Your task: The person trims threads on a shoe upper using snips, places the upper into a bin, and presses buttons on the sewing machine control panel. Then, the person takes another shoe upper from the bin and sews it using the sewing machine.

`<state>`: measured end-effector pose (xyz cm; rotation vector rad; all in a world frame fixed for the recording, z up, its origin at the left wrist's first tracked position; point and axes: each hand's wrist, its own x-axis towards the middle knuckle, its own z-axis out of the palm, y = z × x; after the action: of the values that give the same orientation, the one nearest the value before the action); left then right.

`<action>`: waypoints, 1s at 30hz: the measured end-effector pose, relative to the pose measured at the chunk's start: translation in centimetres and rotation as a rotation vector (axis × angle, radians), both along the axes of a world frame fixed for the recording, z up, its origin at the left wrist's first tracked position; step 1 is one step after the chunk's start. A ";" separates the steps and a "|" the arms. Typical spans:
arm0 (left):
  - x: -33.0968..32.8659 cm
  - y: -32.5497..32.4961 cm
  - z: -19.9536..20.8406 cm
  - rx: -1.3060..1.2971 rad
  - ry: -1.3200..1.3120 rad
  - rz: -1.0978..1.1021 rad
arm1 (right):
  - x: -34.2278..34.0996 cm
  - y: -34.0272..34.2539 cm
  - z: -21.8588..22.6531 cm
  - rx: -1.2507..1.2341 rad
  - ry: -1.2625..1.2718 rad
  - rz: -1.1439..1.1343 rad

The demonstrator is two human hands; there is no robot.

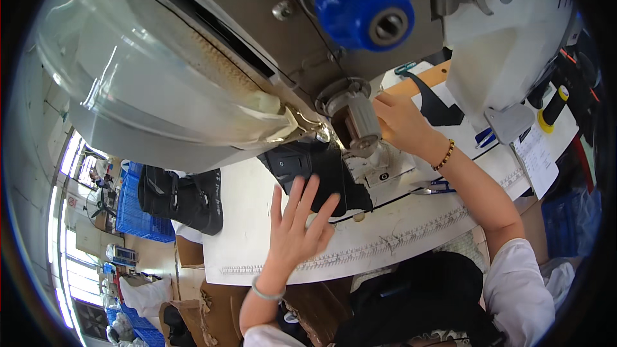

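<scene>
My left hand [297, 226] has its fingers spread, and the fingertips lie on or just over the near edge of a black sewn piece [328, 170]. That piece lies on the white table under the needle area of a sewing machine [366, 122]; its far part is hidden by the machine. My right hand [405, 122], with a beaded bracelet at the wrist, reaches to the right side of the machine head. Its fingertips are partly hidden behind the machine, so what they touch cannot be made out.
A large blue knob [363, 5] hangs overhead. At the left stands a black boot [183, 199] near a blue crate [132, 202]. Blue-handled snips [437, 186], a black cut piece [437, 103], a thread spool [554, 109] and a paper sheet [536, 157] lie at the right. A measuring tape [385, 243] runs along the front edge.
</scene>
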<state>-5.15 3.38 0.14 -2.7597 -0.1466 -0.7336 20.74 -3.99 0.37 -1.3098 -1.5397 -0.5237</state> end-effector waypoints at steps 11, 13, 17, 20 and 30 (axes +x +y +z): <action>4.1 3.6 2.3 0.164 -0.128 -0.192 | -1.0 -0.6 -0.1 0.052 -0.007 -0.097; 4.1 3.7 2.5 0.161 -0.149 -0.239 | -1.2 -0.6 0.2 0.056 0.041 -0.093; 3.9 3.2 3.4 0.117 -0.159 -0.271 | -1.7 -0.6 0.3 0.067 0.107 -0.074; 3.4 2.5 4.0 0.063 -0.094 -0.240 | -2.1 -0.4 -0.1 0.045 0.209 -0.106; 3.2 1.1 4.6 0.041 -0.019 -0.171 | -2.8 0.7 -1.8 0.210 0.374 -0.122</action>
<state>-1.96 4.44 4.73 -2.7505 0.1005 -0.7961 17.93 -3.30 -1.48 -1.2606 -1.0733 -0.4713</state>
